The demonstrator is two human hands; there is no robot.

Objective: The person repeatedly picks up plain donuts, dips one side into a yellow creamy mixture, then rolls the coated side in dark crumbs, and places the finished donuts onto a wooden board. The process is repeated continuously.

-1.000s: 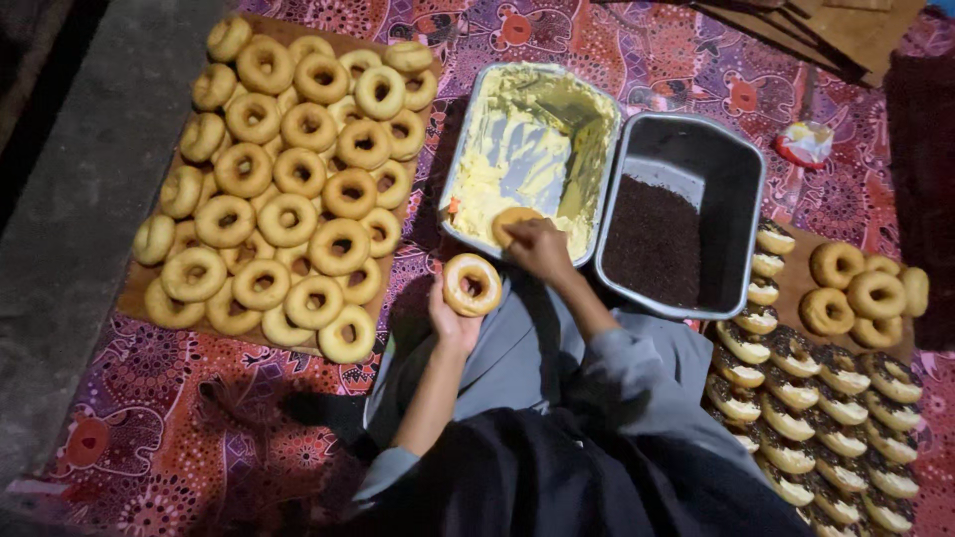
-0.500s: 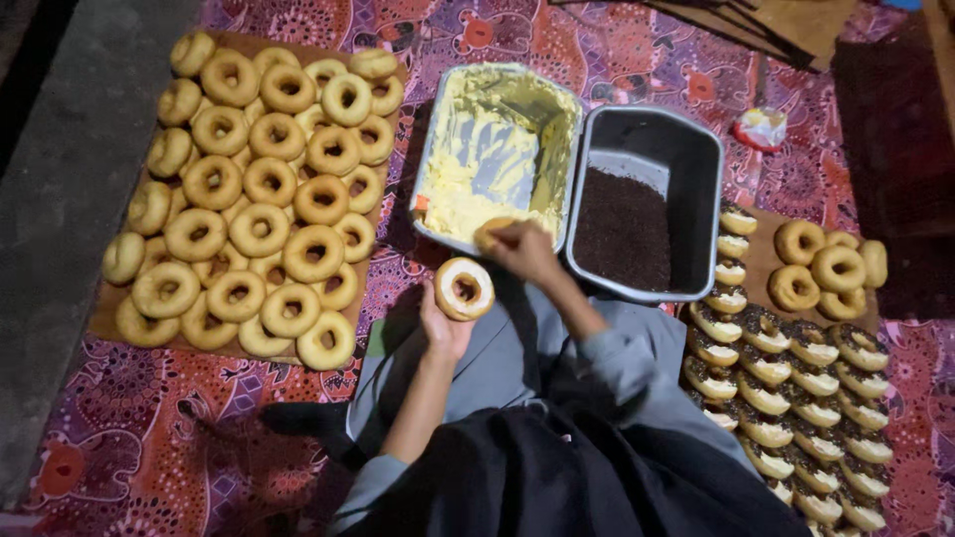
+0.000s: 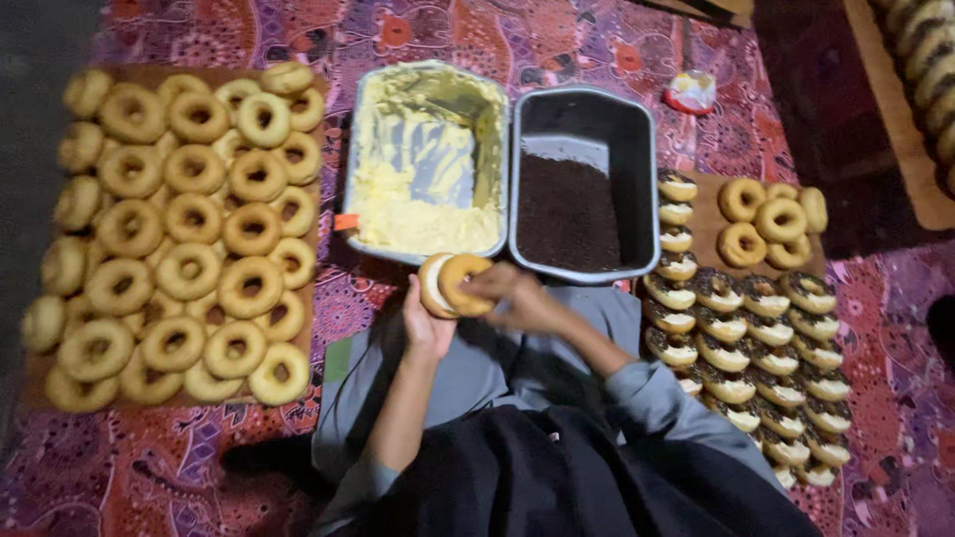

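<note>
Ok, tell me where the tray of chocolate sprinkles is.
In the head view, the dark tray of chocolate sprinkles sits centre-right, touching the cream tray on its left, with the filled doughnuts to its right.

Home-style doughnut-making spot on the floor: patterned cloth [image 3: 557,50] underneath, boards of plain doughnuts [image 3: 179,229], tray of cream [image 3: 428,159], pan of chocolate sprinkles [image 3: 582,189], rows of filled doughnuts [image 3: 746,338].
</note>
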